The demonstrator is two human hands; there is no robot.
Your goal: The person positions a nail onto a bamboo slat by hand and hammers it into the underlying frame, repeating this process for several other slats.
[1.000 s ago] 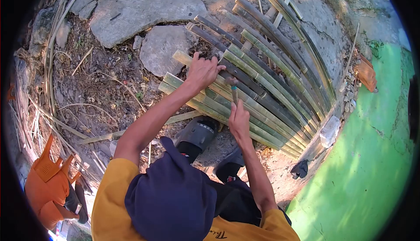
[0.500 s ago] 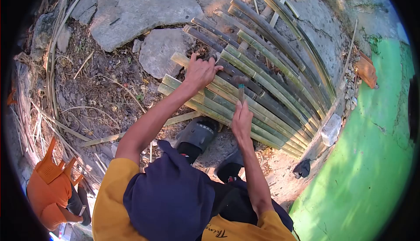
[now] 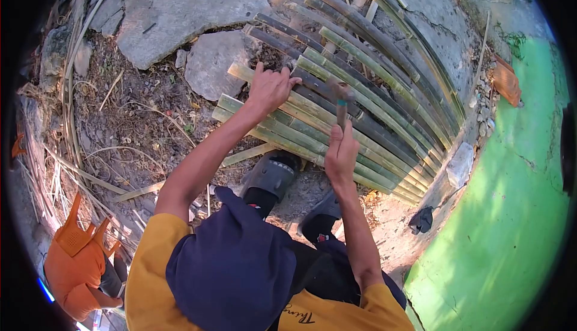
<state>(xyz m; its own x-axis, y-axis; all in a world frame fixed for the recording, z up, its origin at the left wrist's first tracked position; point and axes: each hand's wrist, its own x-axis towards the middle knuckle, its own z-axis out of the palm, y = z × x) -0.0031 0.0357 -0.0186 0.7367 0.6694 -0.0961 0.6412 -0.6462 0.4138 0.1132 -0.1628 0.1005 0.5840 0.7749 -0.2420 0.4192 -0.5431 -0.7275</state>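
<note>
Orange plastic chair far left on the dirt: one. Two flat stone slabs beyond the panel's left end. Left hand has its fingers curled over the slat ends at the left edge of the bamboo panel, probably bracing it so the slats don't shift. Right hand is closed round the handle of one hammer, head raised over the middle slats, shaft near vertical. Two sandals planted at the near edge, likely pinning it. Slats: over a dozen, exact count unclear. Green wall at right.
</note>
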